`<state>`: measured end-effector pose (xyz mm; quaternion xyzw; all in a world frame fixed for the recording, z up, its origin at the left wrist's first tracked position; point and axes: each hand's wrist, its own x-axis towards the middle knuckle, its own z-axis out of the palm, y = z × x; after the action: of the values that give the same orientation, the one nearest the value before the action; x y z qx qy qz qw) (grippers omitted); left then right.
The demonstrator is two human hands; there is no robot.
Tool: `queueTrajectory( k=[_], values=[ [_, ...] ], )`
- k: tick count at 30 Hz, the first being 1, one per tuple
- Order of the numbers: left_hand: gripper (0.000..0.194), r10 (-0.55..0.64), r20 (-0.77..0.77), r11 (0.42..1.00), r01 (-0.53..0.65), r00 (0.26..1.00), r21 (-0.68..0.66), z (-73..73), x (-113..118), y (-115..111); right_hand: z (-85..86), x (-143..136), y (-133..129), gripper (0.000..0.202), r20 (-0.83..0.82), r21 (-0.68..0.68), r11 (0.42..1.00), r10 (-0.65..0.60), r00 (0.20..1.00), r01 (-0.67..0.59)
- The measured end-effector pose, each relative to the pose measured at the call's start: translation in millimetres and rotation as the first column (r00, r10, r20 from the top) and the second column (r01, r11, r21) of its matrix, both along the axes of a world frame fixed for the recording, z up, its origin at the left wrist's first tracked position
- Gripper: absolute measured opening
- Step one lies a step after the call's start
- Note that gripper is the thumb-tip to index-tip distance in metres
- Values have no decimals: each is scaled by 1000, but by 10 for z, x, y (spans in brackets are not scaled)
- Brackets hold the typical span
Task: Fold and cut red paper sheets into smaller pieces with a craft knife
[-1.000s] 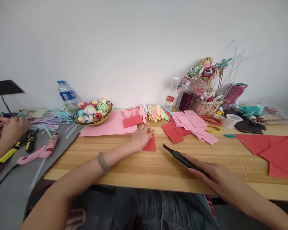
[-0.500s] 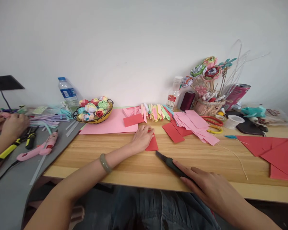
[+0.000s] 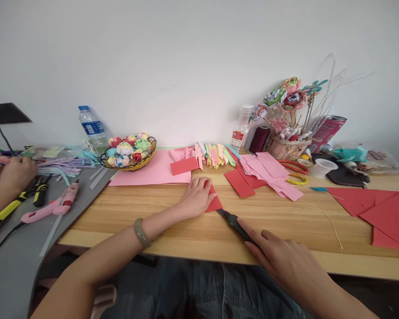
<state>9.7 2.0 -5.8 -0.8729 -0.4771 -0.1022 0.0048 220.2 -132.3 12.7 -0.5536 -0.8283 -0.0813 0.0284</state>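
A piece of red paper [image 3: 214,203] lies on the wooden table under my left hand [image 3: 199,196], whose fingers close over its upper part. My left palm hides much of that piece. In my right hand [image 3: 279,254] is a dark green utility knife [image 3: 238,225], with the index finger stretched along the handle. The knife's blade end reaches the paper's lower right corner; whether it touches the paper I cannot tell. Behind my left hand, a small red paper strip [image 3: 184,166] rests on a pink sheet [image 3: 146,173].
Pink paper pieces [image 3: 269,172] and red sheets [image 3: 390,219] lie to the right, near scissors [image 3: 294,167]. A basket of paper flowers [image 3: 129,167] stands at the back left. Another person's hands [image 3: 18,173] are at far left, beside a pink glue gun [image 3: 49,210] and pliers.
The red paper has turned slightly under my left hand, its lower edge now slanting. My right hand has shifted a little left, bringing the knife against or close to the paper's corner.
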Motion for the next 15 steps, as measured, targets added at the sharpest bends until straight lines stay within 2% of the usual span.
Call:
queueTrajectory(
  k=[7, 15],
  values=[
    [59, -28, -75, 984, 15, 997, -177, -4, -26, 20, -20, 40, -22, 45, 27, -3, 1000, -2, 1000, 2],
    [60, -21, -111, 976, -3, 994, -219, 38, -10, 10, 18, 53, -35, 45, -83, -116, 993, -2, 997, -8]
  ],
)
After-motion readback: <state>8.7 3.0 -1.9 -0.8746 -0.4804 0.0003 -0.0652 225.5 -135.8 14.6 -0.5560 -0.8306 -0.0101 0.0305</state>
